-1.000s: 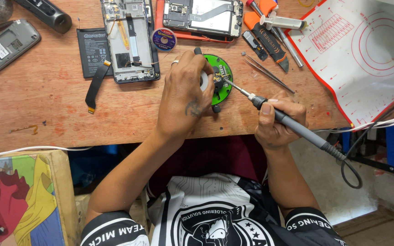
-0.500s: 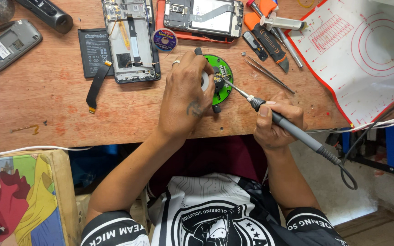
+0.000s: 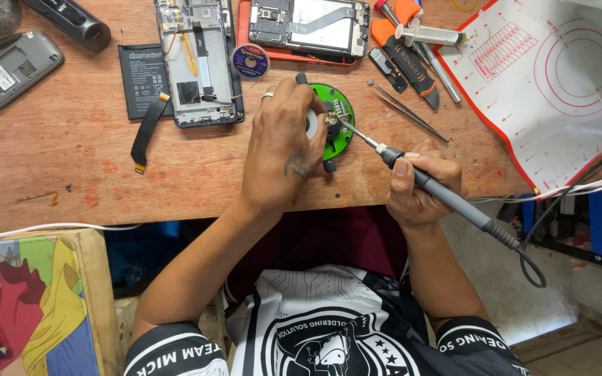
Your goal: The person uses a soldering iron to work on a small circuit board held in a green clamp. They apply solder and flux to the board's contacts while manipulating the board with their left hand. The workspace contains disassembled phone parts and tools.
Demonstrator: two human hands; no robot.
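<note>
Mid-solder: at frame centre on the desk, my left hand clamps the green holder; my right hand grips the soldering iron, tip touching. Next needs steadiness.

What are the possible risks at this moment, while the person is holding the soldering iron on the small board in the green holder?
1. The left hand lies right beside the tip of the soldering iron, so a slip might burn a finger.
2. The green holder is steadied only by that hand; if it shifts, the tip may touch the wrong spot.
3. The iron's cable loops off the table edge and might snag, tugging the right hand.
</note>
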